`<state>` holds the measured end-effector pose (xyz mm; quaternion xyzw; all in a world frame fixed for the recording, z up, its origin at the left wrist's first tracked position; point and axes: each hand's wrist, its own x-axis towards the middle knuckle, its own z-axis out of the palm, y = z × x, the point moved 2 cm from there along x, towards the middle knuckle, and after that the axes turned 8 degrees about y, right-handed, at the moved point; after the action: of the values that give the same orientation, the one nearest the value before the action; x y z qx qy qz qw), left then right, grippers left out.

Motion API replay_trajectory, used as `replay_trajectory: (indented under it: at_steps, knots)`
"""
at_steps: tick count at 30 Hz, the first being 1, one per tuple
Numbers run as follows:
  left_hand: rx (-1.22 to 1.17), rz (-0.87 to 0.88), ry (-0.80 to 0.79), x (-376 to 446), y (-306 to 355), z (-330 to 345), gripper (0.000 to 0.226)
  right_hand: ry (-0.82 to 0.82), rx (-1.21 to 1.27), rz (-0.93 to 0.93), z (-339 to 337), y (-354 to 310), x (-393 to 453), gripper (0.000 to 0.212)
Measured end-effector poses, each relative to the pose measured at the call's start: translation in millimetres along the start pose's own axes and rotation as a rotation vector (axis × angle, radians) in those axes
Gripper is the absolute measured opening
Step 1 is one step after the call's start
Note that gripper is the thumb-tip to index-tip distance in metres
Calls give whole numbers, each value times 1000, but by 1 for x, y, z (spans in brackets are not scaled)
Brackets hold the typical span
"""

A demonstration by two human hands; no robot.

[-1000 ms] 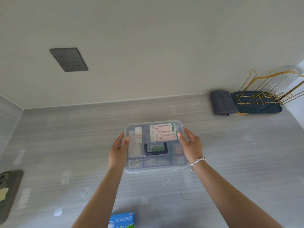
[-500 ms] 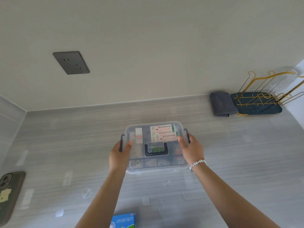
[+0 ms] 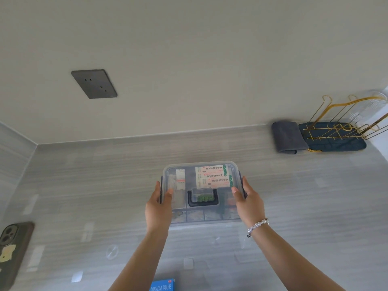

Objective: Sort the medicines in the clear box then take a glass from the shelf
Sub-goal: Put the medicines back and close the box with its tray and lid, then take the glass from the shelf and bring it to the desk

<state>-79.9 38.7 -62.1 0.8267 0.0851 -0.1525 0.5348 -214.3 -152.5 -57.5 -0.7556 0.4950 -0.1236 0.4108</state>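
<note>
A pale wall (image 3: 189, 49) fills the upper half, with a dark socket plate (image 3: 94, 84) set in it at the left; below runs a grey streaked counter (image 3: 84, 185). The clear box (image 3: 202, 191) sits on the counter near the middle, its lid on, with a dark handle (image 3: 202, 198) at the centre of the lid; through the plastic show white cartons with red print (image 3: 212, 177), a narrow white packet at the left, and something green under the handle. The left hand (image 3: 158, 204) holds the box's left side, thumb on the lid, fingers curled round the dark side latch; the right hand (image 3: 247, 203) grips the right side the same way, a beaded bracelet (image 3: 258, 225) on its wrist. At the far right a dark tray with a gold wire rack (image 3: 333, 135) carries a glass (image 3: 371, 106), and a folded grey cloth (image 3: 286, 136) lies touching the tray's left edge. A phone (image 3: 12, 250) lies at the left edge; a blue tablet carton (image 3: 162, 285) shows at the bottom edge.
</note>
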Motion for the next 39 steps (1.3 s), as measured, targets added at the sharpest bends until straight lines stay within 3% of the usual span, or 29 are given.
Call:
replay_trajectory:
  at_steps: [5,13,21,33,39]
  knots:
    - [-116,-49,-65,29,12,7,52,-39,52,-29,-2,-16,27,57]
    - [-149,-37,6,94,54,38,54,-48,172,-16,12,-57,97,51]
    - [-125,25,22,144,85,54,51,-122,199,19,29,-88,151,59]
    - [204,168,0,122,97,47,45,-76,4,-51,30,-96,129,57]
    - [124,254,-3,83,108,27,44,15,82,-206,13,-108,85,49]
